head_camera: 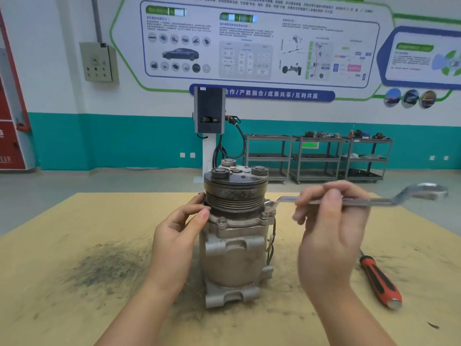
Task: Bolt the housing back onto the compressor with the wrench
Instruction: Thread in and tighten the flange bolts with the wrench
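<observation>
1. Compressor [234, 248] upright near the middle of the counter [74, 283], grooved pulley end up, mounting foot down toward the near edge.
2. Housing [243, 222] seated on the body just below the pulley; bolts [221, 221] visible on its flange at front left and at right.
3. Left hand [175, 236] against the left side of the compressor; fingers [199, 198] curved round the lower rim of the pulley, thumb tip touching just above the housing flange. Fingers slightly apart, wrapped on the part.
4. Right hand [329, 233] raised to the right of the compressor, clear of the body, blurred. Fingers curled together over the shank of the wrench [369, 201], pinching it about midway along.
5. Wrench lying roughly level, left ring end down at the right-hand flange bolt beside the pulley, right offset ring end sticking out past the hand, well off the counter. Exact seating on the bolt head not clear.
6. Thin wires hanging down the right flank of the compressor.
7. Screwdriver [380, 280] with red-and-black handle flat on the counter, right of the right wrist, apart from both hands.
8. Dark gritty smear [104, 265] on the counter left of the left forearm.
</observation>
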